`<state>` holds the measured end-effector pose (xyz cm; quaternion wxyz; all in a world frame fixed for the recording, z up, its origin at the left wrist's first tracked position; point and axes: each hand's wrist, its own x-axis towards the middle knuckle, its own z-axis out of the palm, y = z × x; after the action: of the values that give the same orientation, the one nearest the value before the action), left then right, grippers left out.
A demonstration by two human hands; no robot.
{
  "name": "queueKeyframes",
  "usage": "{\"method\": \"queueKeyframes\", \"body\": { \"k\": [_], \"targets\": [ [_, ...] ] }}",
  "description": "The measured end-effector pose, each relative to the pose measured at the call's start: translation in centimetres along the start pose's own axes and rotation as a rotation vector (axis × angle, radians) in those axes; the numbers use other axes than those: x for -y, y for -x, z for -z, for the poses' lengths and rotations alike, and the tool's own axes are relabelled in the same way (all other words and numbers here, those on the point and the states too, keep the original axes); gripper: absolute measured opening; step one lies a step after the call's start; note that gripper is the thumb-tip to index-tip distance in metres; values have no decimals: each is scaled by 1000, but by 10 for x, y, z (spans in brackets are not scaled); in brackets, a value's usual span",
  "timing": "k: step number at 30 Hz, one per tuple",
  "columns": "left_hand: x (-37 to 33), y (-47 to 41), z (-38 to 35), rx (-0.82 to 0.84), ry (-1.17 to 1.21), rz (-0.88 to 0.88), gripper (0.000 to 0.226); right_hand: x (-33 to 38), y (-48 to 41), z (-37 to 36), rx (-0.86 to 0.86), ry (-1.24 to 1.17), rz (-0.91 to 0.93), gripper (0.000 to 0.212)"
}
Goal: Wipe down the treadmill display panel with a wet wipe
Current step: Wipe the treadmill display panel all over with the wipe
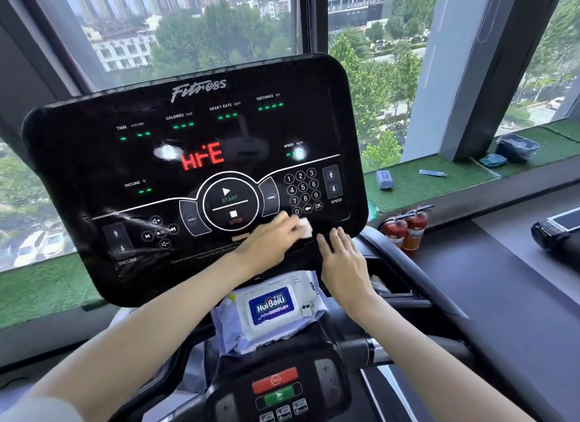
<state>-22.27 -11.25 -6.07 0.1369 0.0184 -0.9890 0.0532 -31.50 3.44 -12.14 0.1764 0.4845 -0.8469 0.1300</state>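
The black treadmill display panel (94,157) fills the middle of the view, lit with red letters and green dashes. My left hand (270,242) presses a folded white wet wipe (305,227) against the panel's lower right, just under the number keypad. My right hand (342,258) lies flat beside it, fingers apart, resting on the panel's bottom edge and holding nothing. A pack of wet wipes (270,308) with a blue label sits on the ledge below the panel, under both hands.
Below the pack is the lower control block (279,387) with red and green buttons. Two fire extinguishers (406,230) stand at the right by the window sill, which carries a green mat (433,179) and small items. A neighbouring machine (555,230) is far right.
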Motion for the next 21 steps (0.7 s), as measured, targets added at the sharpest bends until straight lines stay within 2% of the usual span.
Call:
{"method": "queueKeyframes", "body": {
  "k": [2,7,9,11,13,15,17,19,20,21],
  "targets": [
    [9,2,5,13,-3,-48,60,0,-1,0,-41,-40,25,44],
    [26,-15,21,-324,122,348,61,3,-6,-3,-24,-66,47,44],
    [14,-8,9,-238,97,272,64,2,-7,-2,7,-33,60,46],
    [3,6,-5,-25,31,36,66,1,-7,-1,18,-13,72,43],
    [10,10,-4,12,7,-29,63,-1,-7,-2,42,-21,74,56],
    [24,-2,11,-128,38,130,58,-2,-5,-3,31,-12,78,60],
    [33,-16,24,-360,131,362,54,-2,-6,-5,21,-14,82,60],
    [28,-21,23,-497,190,489,53,-2,-7,-8,6,-22,82,58],
    [22,-19,18,-447,174,463,55,-3,-7,-9,-7,-27,88,54],
    [14,-14,10,-325,130,357,58,-3,-7,-10,-26,-38,96,50]
  ]
}}
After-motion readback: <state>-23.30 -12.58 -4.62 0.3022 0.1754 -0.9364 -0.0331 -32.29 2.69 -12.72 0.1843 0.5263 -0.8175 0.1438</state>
